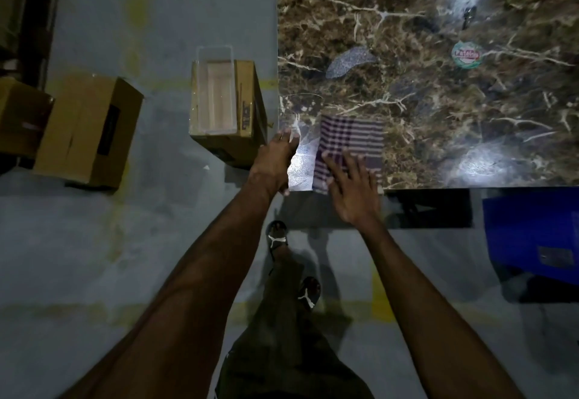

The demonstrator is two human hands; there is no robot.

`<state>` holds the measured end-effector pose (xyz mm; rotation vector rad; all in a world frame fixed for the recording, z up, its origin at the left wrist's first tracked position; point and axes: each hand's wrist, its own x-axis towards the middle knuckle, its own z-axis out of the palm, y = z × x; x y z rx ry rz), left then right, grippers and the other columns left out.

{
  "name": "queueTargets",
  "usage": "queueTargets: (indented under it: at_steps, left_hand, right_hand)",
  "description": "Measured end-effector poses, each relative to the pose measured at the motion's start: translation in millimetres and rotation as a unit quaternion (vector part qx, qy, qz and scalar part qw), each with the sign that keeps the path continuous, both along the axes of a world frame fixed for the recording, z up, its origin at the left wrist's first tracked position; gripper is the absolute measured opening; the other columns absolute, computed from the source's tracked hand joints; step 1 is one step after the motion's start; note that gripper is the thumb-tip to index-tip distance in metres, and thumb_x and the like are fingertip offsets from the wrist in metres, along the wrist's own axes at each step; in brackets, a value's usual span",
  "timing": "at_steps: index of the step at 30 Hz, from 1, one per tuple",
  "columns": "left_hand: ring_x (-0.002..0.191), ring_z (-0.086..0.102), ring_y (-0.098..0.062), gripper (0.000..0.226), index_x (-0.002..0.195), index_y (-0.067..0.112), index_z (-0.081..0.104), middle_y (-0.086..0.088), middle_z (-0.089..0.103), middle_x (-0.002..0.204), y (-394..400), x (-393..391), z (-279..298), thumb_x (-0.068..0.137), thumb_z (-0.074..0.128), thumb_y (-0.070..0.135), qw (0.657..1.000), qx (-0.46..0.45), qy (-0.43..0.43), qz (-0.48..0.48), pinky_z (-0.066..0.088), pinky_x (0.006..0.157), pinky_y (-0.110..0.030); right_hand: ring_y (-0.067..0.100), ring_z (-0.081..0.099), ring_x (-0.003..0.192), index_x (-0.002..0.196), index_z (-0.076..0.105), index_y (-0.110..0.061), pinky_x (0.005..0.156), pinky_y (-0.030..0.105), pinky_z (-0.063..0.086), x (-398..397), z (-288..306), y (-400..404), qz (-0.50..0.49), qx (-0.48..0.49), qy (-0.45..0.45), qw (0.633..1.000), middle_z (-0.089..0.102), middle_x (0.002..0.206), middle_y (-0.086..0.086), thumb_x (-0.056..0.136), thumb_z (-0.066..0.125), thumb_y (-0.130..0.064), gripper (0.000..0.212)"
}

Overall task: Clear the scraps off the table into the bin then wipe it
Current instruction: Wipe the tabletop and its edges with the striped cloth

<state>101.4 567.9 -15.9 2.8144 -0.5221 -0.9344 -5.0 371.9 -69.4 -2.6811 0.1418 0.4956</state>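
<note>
we look down on a dark brown marble-patterned desk (438,116). our right hand (351,185) lies with fingers (336,160) spread wide on a purple-and-white checked cloth (354,138) at the near left corner. our left hand (275,160) grips a clear plastic wrapper (297,167) at the desk's left edge. a grey curved scrap (349,62) and a round green-and-red label (466,54) rest farther back. a clear plastic bin (216,91) sits on a brown cardboard box (247,110) just beside the desk.

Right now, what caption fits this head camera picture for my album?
Left hand gathers clear plastic scrap at marble table corner; right hand rests on checked cloth.
</note>
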Motion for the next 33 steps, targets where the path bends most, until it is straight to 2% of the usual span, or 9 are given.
queueTargets:
  at_steps: [4,9,13,16,20,22,26,30,33]
  left_hand:
    - [0.155,0.022,-0.036,0.143,0.162,0.008,0.021,-0.017,0.016,0.171,-2,-2,2,0.045,0.104,0.013,1.000,-0.001,-0.010,0.000,0.040,0.117,-0.053]
    - [0.158,0.015,-0.035,0.153,0.165,0.011,0.010,-0.015,0.009,0.172,-2,-1,-1,0.046,0.105,0.014,1.000,0.003,0.001,0.000,0.038,0.118,-0.053]
    - [0.157,0.019,-0.034,0.151,0.164,0.009,0.013,-0.015,0.013,0.171,-2,0,0,0.045,0.105,0.018,1.000,0.007,-0.009,-0.002,0.041,0.116,-0.052]
    - [0.157,0.019,-0.034,0.150,0.164,0.008,0.015,-0.016,0.014,0.171,-1,0,-2,0.045,0.105,0.018,1.000,0.006,-0.008,-0.006,0.038,0.117,-0.055]
    - [0.156,0.019,-0.035,0.141,0.163,0.013,0.022,-0.015,0.016,0.171,-4,-1,-3,0.048,0.103,0.011,1.000,-0.003,-0.001,0.018,0.034,0.120,-0.058]
    - [0.158,0.016,-0.034,0.142,0.164,0.014,0.018,-0.014,0.012,0.172,-4,1,-4,0.050,0.102,0.010,1.000,0.000,0.003,0.014,0.032,0.121,-0.057]
    - [0.158,0.013,-0.034,0.146,0.165,0.012,0.014,-0.013,0.010,0.172,-3,1,-8,0.050,0.104,0.016,1.000,0.005,0.003,0.012,0.033,0.121,-0.055]
    - [0.158,0.016,-0.033,0.148,0.164,0.011,0.016,-0.014,0.013,0.172,-2,-1,-11,0.046,0.105,0.018,1.000,0.002,-0.016,0.007,0.034,0.121,-0.054]
    - [0.157,0.019,-0.034,0.137,0.164,0.013,0.020,-0.015,0.016,0.171,0,-3,-13,0.053,0.101,0.018,0.999,-0.013,-0.033,0.006,0.034,0.121,-0.051]
  right_hand:
    - [0.035,-0.003,0.160,0.162,0.015,-0.049,0.126,0.063,0.006,37,-3,25,-0.060,-0.002,-0.009,0.998,0.001,0.175,-0.001,0.103,0.022,-0.048,0.059]
    - [0.028,-0.009,0.160,0.161,0.010,-0.052,0.126,0.056,-0.001,-3,1,35,0.015,-0.001,0.001,1.000,-0.004,0.174,-0.008,0.111,0.026,-0.049,0.053]
    - [0.029,-0.004,0.161,0.160,0.013,-0.055,0.127,0.058,0.006,9,-1,-4,-0.034,-0.005,0.008,0.999,-0.001,0.174,-0.007,0.107,0.022,-0.053,0.053]
    - [0.034,-0.003,0.160,0.162,0.013,-0.050,0.127,0.061,0.005,39,-5,11,-0.068,-0.006,-0.004,0.998,0.000,0.175,-0.003,0.103,0.022,-0.050,0.060]
    - [0.033,-0.007,0.160,0.162,0.009,-0.050,0.126,0.057,-0.002,17,-3,44,0.021,-0.010,-0.006,1.000,-0.004,0.175,-0.003,0.109,0.022,-0.049,0.055]
    - [0.028,-0.007,0.160,0.161,0.006,-0.054,0.126,0.055,-0.002,-7,-2,31,0.047,-0.008,-0.001,0.999,-0.004,0.174,-0.008,0.111,0.028,-0.049,0.054]
    - [0.030,-0.007,0.160,0.160,0.009,-0.056,0.127,0.059,0.004,-3,-1,-10,0.008,-0.006,0.014,1.000,-0.004,0.174,-0.007,0.111,0.027,-0.050,0.052]
    - [0.037,-0.006,0.160,0.163,0.014,-0.047,0.126,0.062,0.002,40,-5,22,-0.049,-0.005,-0.001,0.999,-0.002,0.175,0.000,0.105,0.021,-0.049,0.058]
    - [0.036,-0.008,0.160,0.163,0.012,-0.046,0.125,0.061,0.000,28,-6,51,0.011,0.003,0.006,1.000,-0.004,0.175,-0.001,0.109,0.024,-0.048,0.056]
